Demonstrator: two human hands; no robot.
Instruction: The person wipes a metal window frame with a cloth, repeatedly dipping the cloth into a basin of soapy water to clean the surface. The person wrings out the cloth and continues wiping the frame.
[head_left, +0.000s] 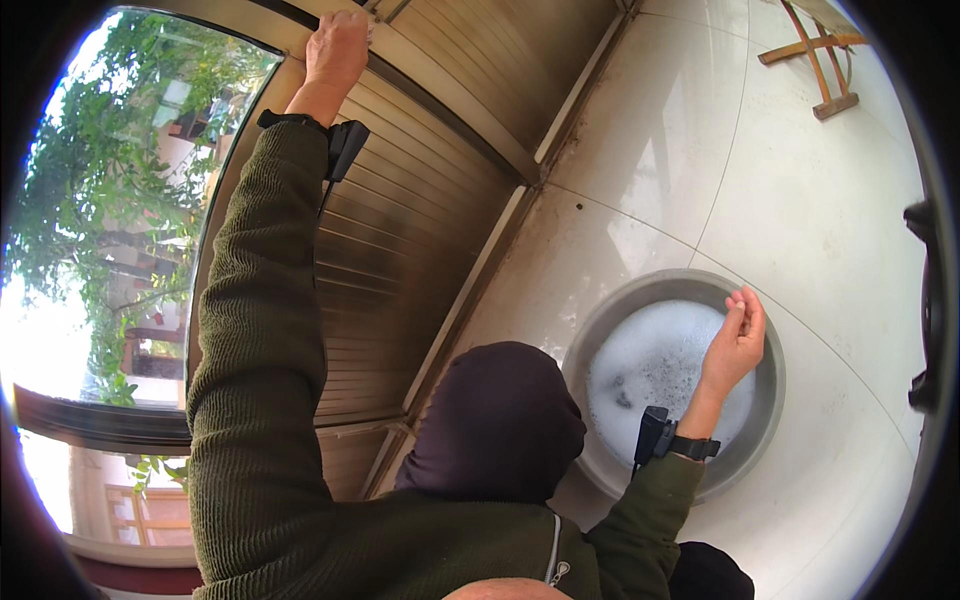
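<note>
My left arm reaches up along the glazed door, and my left hand (337,52) is closed against the upper part of the metal door frame (450,115). Whatever lies inside those fingers, if anything, is hidden. My right hand (735,342) hangs over the right side of a round grey basin (772,400), fingers curled together near the thumb, with nothing visible in them. White suds cover the soapy water (650,370) in the basin, except for a darker patch left of its middle.
Ribbed brown metal panels (400,230) fill the lower door beside my left arm. Glass (130,200) shows trees outside. A folding wooden stool (825,60) stands at the far right on pale floor tiles (660,130). My dark-trousered knee (490,420) is left of the basin.
</note>
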